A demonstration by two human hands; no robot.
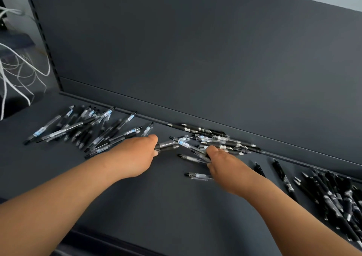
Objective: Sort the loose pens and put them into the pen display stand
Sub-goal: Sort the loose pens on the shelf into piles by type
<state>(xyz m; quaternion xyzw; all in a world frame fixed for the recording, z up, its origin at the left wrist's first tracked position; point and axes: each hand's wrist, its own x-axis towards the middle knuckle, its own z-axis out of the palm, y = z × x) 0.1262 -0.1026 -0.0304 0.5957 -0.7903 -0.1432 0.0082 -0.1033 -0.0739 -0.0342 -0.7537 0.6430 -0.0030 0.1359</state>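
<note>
While the fingers [153,139] of the left hand [137,155] curl round a thick clear pen with a black ribbed grip [166,145], those of the right hand [223,163] pinch a slim clear-barrelled pen [186,145] in the mixed middle heap [219,139]. Clear blue-labelled pens [78,126] lie piled to the left, black pens [333,197] to the right, all on the dark grey surface [166,206] beneath a matching back panel [195,50]

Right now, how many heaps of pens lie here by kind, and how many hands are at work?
Clear heap: 1
Mixed heap: 1
Black heap: 1
Hands: 2, left hand gripping a pen, right hand gripping pens
Total: 5. Single pens overlap too much to count.
</note>
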